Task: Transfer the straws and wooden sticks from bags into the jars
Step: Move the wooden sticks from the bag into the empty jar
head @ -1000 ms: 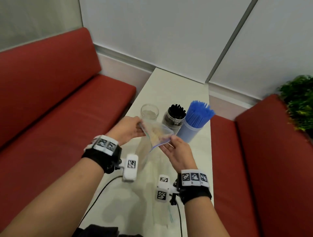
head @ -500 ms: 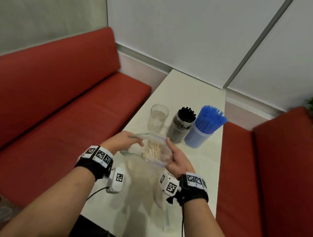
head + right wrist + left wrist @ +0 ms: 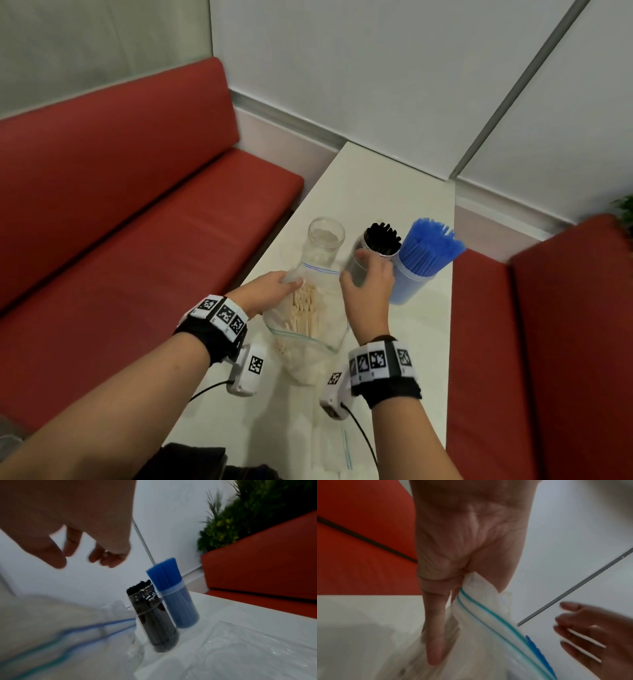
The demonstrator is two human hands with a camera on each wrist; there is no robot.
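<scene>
Left wrist view: left hand (image 3: 467, 536) fingers (image 3: 435, 635) pinch the clear, limp zip bag (image 3: 308, 318) of pale wooden sticks (image 3: 303, 308). Right hand (image 3: 368, 291) released, fingers spread. Three cylindrical jars on the white tabletop (image 3: 383, 192): empty glass jar (image 3: 323, 245), black straws (image 3: 382, 238), blue straws (image 3: 428, 250).
</scene>
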